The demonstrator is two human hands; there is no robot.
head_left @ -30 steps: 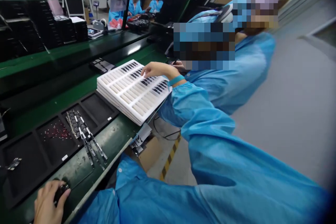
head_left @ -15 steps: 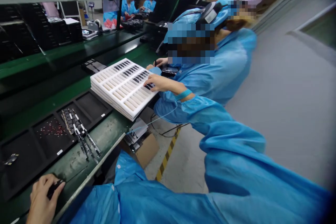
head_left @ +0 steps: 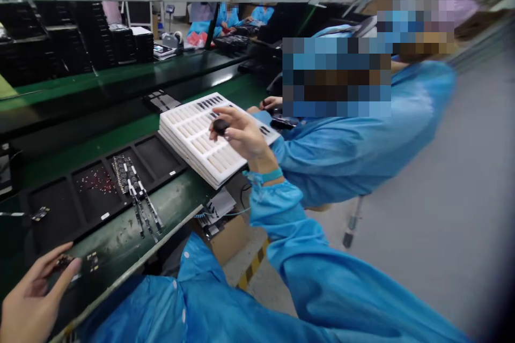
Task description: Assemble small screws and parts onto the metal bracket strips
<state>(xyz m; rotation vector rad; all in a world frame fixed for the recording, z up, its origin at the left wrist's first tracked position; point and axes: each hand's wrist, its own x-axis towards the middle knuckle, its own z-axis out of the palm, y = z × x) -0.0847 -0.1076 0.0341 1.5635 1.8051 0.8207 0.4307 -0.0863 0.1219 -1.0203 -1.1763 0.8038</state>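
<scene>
My right hand (head_left: 247,136) is raised over the white foam tray (head_left: 221,174), a small dark piece (head_left: 220,127) pinched in its fingertips. Rows of narrow slots fill the tray, several with black pieces in them. At the lower left, my left hand (head_left: 34,295) curls its thumb and fingers around a small circuit board (head_left: 64,263), partly hidden. Just right of the thumb, another small board piece (head_left: 93,261) lies on the green bench. Circuit boards with dangling strips (head_left: 132,182) rest in the black compartment tray (head_left: 90,225).
A co-worker in a blue smock (head_left: 362,150) sits close on the right, beside the white tray. Tiny red and white parts (head_left: 98,181) lie in one black compartment. Below the bench edge is a cardboard box (head_left: 231,238). Stacked black trays (head_left: 94,37) stand at the back.
My right hand has lifted from the white tray's right side and moved back toward me with the dark piece. My left hand's fingers have spread somewhat; board pieces now show at them.
</scene>
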